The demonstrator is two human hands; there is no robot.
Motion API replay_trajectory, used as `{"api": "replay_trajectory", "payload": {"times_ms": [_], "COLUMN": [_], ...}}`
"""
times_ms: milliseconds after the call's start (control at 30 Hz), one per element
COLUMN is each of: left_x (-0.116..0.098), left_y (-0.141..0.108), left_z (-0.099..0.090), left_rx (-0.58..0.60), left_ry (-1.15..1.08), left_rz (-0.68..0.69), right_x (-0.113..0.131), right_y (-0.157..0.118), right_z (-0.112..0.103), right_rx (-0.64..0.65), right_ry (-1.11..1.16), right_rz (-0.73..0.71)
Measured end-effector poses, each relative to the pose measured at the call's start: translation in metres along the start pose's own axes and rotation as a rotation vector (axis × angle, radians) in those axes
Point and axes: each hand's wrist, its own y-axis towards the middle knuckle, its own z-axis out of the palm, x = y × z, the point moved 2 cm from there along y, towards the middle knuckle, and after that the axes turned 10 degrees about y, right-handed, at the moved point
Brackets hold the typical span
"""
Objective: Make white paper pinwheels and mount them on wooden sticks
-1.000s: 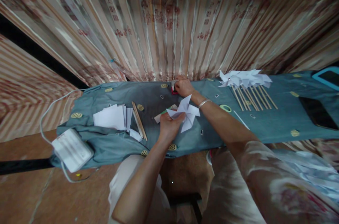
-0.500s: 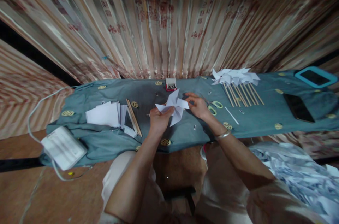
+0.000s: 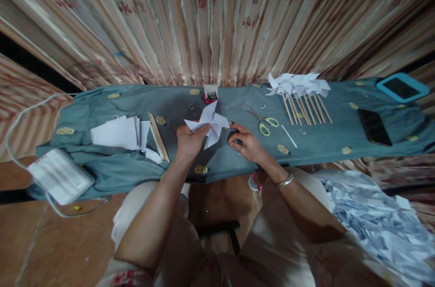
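Observation:
My left hand (image 3: 190, 140) is closed on a white paper pinwheel (image 3: 213, 125), its thumb pressed near the folded centre. The pinwheel's blades stand out around that centre above the cloth. Just right of the pinwheel is my right hand (image 3: 247, 143), wearing a bangle, its fingers bent and apart, with nothing visible between them. Behind the pinwheel sits a small red and white box (image 3: 210, 95) with its lid up and small dark metallic pieces inside.
Paper sheets (image 3: 115, 133) and wooden sticks (image 3: 158, 136) lie left. To the right are scissors (image 3: 264, 129), a paper strip (image 3: 288, 136), finished pinwheels on sticks (image 3: 299, 84), a phone (image 3: 374, 127) and a blue-framed device (image 3: 403, 87). A white box with a cable (image 3: 61, 176) sits at the left edge.
My right hand has moved away from the pinwheel's right blade, slightly lower, with its fingers spreading. My left hand still holds the pinwheel. The whole view has shifted a little.

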Motion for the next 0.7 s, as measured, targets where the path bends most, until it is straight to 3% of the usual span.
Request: {"api": "replay_trajectory", "payload": {"times_ms": [233,567,700], "left_x": [0.001,0.003,0.007], "left_y": [0.0,-0.009,-0.009], "left_z": [0.005,0.014,0.014], "left_rx": [0.032,0.079,0.076], "left_ry": [0.027,0.126,0.128], "left_rz": [0.04,0.084,0.072], "right_x": [0.019,0.036,0.037], "right_y": [-0.004,0.001,-0.002], "right_z": [-0.015,0.003,0.004], "right_rx": [0.002,0.144,0.144], "right_ry": [-0.08,-0.312,-0.363], "right_rz": [0.035,0.02,-0.01]}}
